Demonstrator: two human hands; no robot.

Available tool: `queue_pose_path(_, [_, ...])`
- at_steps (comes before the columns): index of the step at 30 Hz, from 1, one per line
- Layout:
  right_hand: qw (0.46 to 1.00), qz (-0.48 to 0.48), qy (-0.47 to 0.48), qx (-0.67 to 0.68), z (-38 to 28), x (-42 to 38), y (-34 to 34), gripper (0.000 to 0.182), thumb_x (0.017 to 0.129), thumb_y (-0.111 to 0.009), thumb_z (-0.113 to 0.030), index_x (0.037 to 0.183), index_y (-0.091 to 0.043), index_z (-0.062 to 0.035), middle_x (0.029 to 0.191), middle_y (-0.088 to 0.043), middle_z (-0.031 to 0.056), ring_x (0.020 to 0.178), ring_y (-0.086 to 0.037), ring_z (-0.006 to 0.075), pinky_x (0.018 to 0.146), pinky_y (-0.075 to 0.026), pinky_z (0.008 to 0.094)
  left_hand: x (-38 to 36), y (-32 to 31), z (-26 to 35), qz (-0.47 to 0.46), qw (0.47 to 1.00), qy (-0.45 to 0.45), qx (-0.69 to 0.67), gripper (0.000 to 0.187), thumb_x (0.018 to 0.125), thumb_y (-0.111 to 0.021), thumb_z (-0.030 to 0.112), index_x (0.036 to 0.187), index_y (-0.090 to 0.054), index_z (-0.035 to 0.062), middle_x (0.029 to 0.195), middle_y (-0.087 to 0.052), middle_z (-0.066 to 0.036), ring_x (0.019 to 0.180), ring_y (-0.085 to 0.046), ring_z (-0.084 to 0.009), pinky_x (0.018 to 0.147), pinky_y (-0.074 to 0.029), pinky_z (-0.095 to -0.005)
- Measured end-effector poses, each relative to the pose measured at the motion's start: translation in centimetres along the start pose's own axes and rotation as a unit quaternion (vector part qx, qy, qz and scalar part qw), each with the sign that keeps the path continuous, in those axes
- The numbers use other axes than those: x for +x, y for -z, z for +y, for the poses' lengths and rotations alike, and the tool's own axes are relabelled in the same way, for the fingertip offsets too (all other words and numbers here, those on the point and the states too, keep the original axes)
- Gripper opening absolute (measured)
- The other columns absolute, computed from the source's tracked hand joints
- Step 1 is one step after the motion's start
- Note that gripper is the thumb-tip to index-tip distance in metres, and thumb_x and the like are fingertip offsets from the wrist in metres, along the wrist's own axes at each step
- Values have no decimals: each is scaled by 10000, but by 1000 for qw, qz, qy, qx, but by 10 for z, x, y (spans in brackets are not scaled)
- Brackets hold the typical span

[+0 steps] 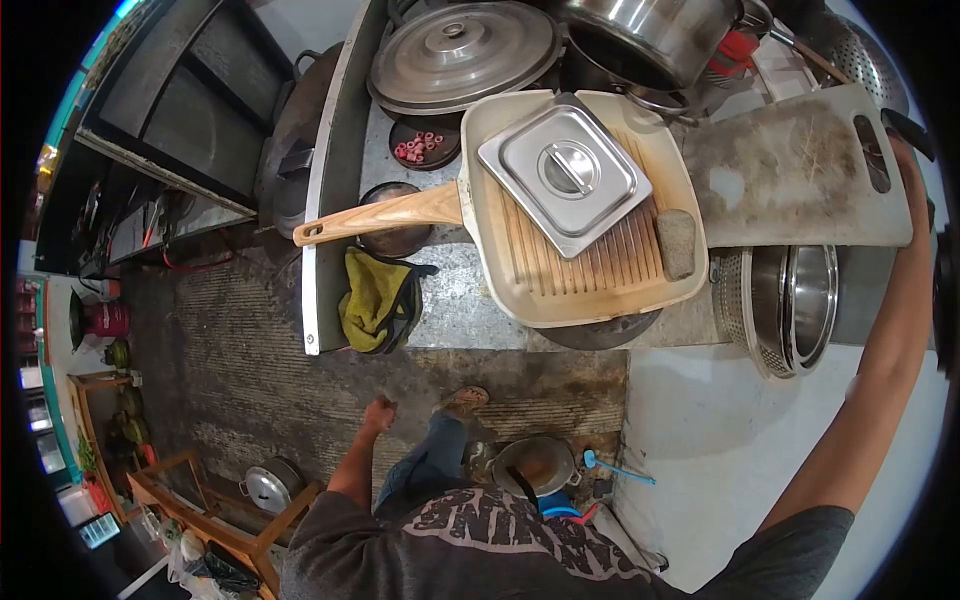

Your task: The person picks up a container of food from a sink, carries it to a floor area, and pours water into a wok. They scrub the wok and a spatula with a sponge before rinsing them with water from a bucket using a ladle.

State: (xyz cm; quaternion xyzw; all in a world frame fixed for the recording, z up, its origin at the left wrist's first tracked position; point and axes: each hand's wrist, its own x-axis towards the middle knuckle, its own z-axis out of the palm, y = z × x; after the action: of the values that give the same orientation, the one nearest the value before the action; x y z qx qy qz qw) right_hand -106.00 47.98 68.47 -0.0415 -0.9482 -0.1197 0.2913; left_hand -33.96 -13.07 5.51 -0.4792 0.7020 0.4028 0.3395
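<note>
My left hand [378,414] hangs low over the floor, away from the counter, its fingers curled with nothing seen in them. On the far right my right hand [905,158] is at the outer edge of a worn grey cutting board [775,175], beside its handle slot. The board partly covers that forearm, and the fingers are hidden. A dark curved piece [908,135] lies by the hand. Left of the board is a cream square grill pan [480,240] with a wooden handle [385,213]. In the pan rest a steel lid [610,205] and a grey-brown block [676,245].
A large round lid [465,55] and a steel pot [650,40] stand at the back. Pink pieces [418,148] sit in a dark dish. A yellow-green cloth [375,300] lies at the counter's left end. Steel bowls [810,300] are below the board; a wok [535,465] is near my feet.
</note>
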Motion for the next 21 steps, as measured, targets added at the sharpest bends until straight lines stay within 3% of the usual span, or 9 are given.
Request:
queue_pose_path(5, [1000, 18, 20, -13, 1, -24, 16, 454, 897, -400, -376, 1028, -611, 4, 1002, -610, 188, 950, -566, 294, 799, -430, 369, 13, -3, -13, -16, 999, -11, 26, 370, 903, -431, 310, 976, -603, -10, 832, -641, -197, 729, -642, -297, 713, -507, -394])
queue_pose_path(11, [987, 119, 95, -47, 3, -78, 68, 353, 901, -459, -298, 1023, -613, -5, 972, -617, 160, 905, -572, 261, 769, -435, 347, 13, -7, 9, 5, 965, -126, 229, 375, 908, -410, 321, 996, -621, 24, 868, -645, -177, 830, -624, -319, 766, -485, -418])
queue_pose_path(14, [969, 185, 110, -121, 25, -155, 116, 304, 903, -488, -259, 1020, -614, -9, 957, -621, 146, 883, -575, 244, 753, -438, 335, 53, -19, 3, -9, 994, -19, 103, 322, 901, -448, 296, 1002, -638, 57, 854, -650, -146, 825, -625, -296, 735, -494, -404])
queue_pose_path(17, [944, 214, 56, -246, 47, -263, 151, 255, 905, -517, -220, 1018, -615, -13, 942, -625, 132, 860, -578, 227, 738, -440, 324, 86, -22, -1, 13, 955, -187, 229, 256, 889, -482, 234, 931, -661, 56, 792, -650, -123, 753, -634, -262, 686, -495, -380])
queue_pose_path(18, [943, 211, 9, -256, 58, -302, 149, 239, 906, -526, -207, 1017, -615, -15, 937, -626, 127, 853, -579, 222, 732, -441, 321, 77, -24, 24, 9, 953, -195, 234, 237, 882, -490, 214, 902, -663, 53, 760, -646, -112, 720, -632, -246, 669, -495, -371])
queue_pose_path(19, [982, 177, -61, -2, 68, -358, 143, 454, 870, -576, -318, 1189, -487, -8, 1104, -575, 150, 1022, -537, 216, 888, -383, 300, 52, -23, 49, 4, 951, -199, 237, 220, 876, -498, 194, 873, -665, 50, 728, -641, -101, 687, -630, -231, 651, -494, -362])
queue_pose_path(20, [942, 185, -140, 244, 77, -414, 137, 731, 833, -625, -430, 1362, -359, -1, 1271, -523, 173, 1191, -496, 210, 1044, -325, 279, 34, -21, 66, 3, 951, -198, 237, 206, 869, -506, 173, 843, -666, 47, 696, -636, -90, 654, -627, -215, 633, -494, -354])
queue_pose_path(21, [945, 322, -59, 23, 78, -473, 113, 117, 880, -572, -125, 852, -635, -30, 807, -643, 68, 710, -590, 143, 632, -458, 278, 46, -26, 67, -41, 942, -228, 241, 199, 861, -514, 166, 827, -664, 40, 680, -634, -84, 628, -620, -200, 613, -490, -344])
